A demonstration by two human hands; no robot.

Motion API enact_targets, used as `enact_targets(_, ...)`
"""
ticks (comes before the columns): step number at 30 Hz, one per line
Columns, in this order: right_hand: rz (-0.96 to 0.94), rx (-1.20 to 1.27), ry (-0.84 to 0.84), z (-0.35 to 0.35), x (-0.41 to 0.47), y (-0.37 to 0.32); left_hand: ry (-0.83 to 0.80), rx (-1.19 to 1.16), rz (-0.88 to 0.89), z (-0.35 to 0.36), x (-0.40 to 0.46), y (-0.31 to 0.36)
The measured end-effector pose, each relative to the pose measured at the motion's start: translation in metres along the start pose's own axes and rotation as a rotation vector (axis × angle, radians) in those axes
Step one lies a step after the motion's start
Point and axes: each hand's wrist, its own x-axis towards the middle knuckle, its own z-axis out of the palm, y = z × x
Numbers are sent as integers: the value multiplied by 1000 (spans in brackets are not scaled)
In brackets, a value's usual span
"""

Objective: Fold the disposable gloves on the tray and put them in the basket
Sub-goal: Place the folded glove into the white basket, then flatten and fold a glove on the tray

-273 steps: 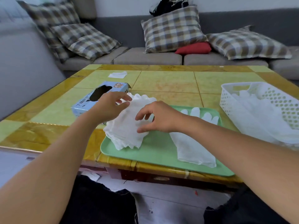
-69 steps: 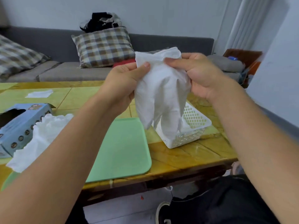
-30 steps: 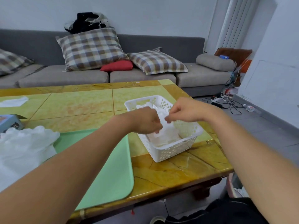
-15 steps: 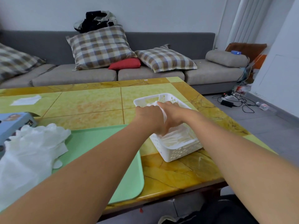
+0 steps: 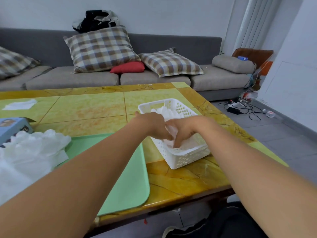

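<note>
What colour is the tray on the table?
The tray is light mint green, plain, seen best in the head view.

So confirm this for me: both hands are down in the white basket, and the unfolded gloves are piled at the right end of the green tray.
Not quite. The head view shows both hands in the white basket, but the unfolded gloves are piled at the left end of the green tray.

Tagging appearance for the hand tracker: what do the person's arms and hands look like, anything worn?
Both forearms are bare up to the frame edge, no sleeves in view. Left hand and right hand carry no gloves, rings, watch or bands that show.
</note>
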Motion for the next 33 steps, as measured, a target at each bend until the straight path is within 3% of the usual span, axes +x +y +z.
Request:
enact_targets(2, 25, -104, 118, -19, -21, -14, 177, -100, 71, -5, -20, -20)
enact_targets(4, -47, -122, 364, -36, -41, -40, 360, -247, 97, -8, -43, -51)
enact_targets(6, -307, 23, 605, -40, -49, -85, 450, -332, 58, -8, -74, -95)
enact_targets(7, -460, 145, 645, -37, -52, -111, 478, -358, 19, -6, -87, -117)
enact_targets(9, -688, 283, 551, -23, -48, -169, 539, -420, -120, 3, -121, -164)
enact_targets(12, -774, 194, 360, 10, -30, -236, 590, -495, -334, 29, -162, -220)
enact_targets(20, -988, 59, 239, 75, -10, -321, 414, -505, -419, 84, -219, -283)
enact_targets(23, -914, 74, 282, 87, -1, -330, 376, -543, -399, 90, -227, -290)
enact_targets(28, -989, 31, 326, 90, 8, -311, 308, -547, -372, 90, -225, -295)
enact_targets(31, -997, 98, 153, 84, 4, -287, 287, -506, -364, 92, -220, -296)
enact_targets(33, -928, 307, -15, 74, 0, -272, 272, -436, -374, 88, -218, -295)
